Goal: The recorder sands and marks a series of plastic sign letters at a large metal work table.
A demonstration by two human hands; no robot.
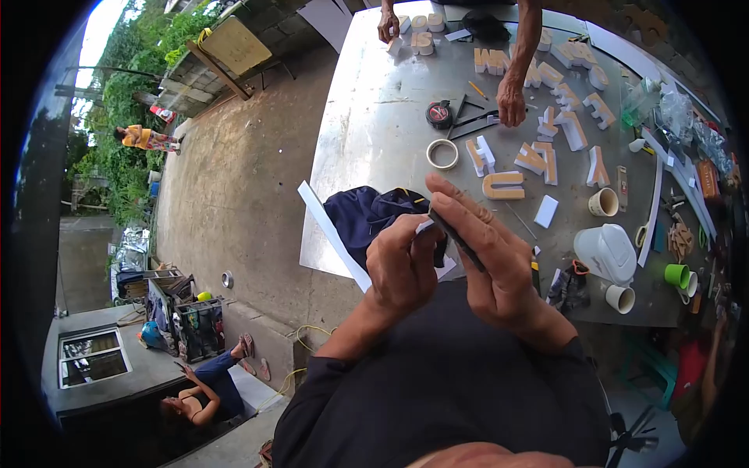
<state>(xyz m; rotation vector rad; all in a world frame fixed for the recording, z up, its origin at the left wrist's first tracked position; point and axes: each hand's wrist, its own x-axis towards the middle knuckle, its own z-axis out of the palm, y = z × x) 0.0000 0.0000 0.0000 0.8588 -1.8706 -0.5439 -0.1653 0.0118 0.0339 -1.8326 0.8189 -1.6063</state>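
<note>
In front of my chest, my left hand (399, 265) pinches a small white piece (424, 227), mostly covered by the fingers. My right hand (499, 269) is closed, with straight fingers, on a dark flat strip (459, 238) that leans against the piece. The strip's exact kind does not show. Just beyond my hands lie a navy cloth (359, 222) and a tan-faced, white-sided U-shaped letter (503, 186). Several similar block letters (573, 129) spread over the metal table (343, 148). Across it, another person's hand (511, 101) rests near a black tool, and their other hand (388, 26) touches a letter.
A tape roll (442, 154) and tape measure (439, 115) lie mid-table. On the right stand a white plastic container (605, 253), cups (603, 203) and loose tools. A long white strip (334, 234) overhangs the left edge. One person sits lower left; another (139, 137) stands farther off.
</note>
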